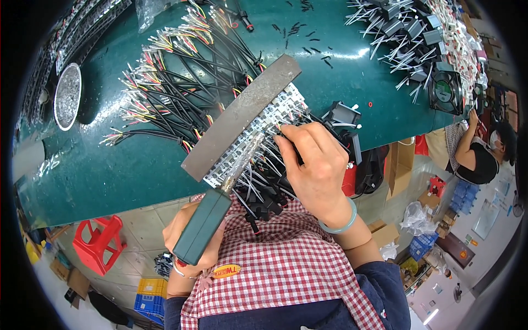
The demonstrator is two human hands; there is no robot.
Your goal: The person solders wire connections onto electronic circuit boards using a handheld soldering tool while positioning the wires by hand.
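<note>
My left hand (pixel 190 234) is closed round the green handle of a soldering iron (pixel 202 226). Its metal shaft lies over a panel of small white circuit boards (pixel 289 104), with the tip close to my right fingers. My right hand (pixel 316 159) pinches a thin wire at the panel; the fingers partly hide it. Along the panel's far side rests a flat grey-brown metal bar (pixel 242 118). White wires (pixel 250 187) with black plastic pieces (pixel 267 203) hang from the near edge over my checked apron.
Bundles of black cables (pixel 176 82) fan out beyond the bar. At the left stands a round dish (pixel 68 96). Black housings with white wires (pixel 393 27) and a fan (pixel 445 92) lie far right. A red stool (pixel 99 242) stands below; a co-worker (pixel 478 151) sits at right.
</note>
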